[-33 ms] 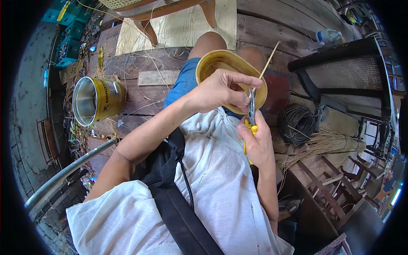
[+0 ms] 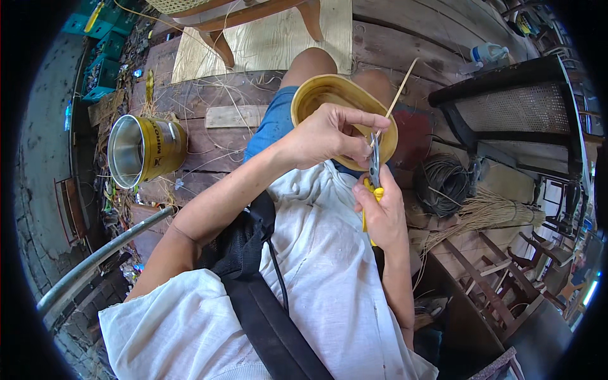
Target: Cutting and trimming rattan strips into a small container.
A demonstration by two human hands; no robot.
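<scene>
Between the fingertips of my left hand [image 2: 332, 134] is pinched a thin, pale cane strip [image 2: 401, 90], its free end slanting up and to the right. My right hand [image 2: 387, 212] is closed round yellow-handled pliers [image 2: 375, 157], whose metal jaws point up and meet the strip close to my left fingers. I cannot tell whether the jaws are pressed together on it. Under both hands, an oval yellow basin [image 2: 303, 101] rests on my lap; my left hand hides part of its inside.
A yellow bucket [image 2: 166, 147] lies on the plank floor at left, beside a metal pipe [image 2: 104, 259]. Ahead is a wooden chair [image 2: 218, 45] on a plywood sheet [image 2: 266, 47]. At right are a black cane-backed chair [image 2: 513, 114], coiled dark strands [image 2: 443, 183] and a cane bundle [image 2: 500, 210].
The strip's free end has shifted very slightly up and to the right. Both hands and the pliers look almost the same.
</scene>
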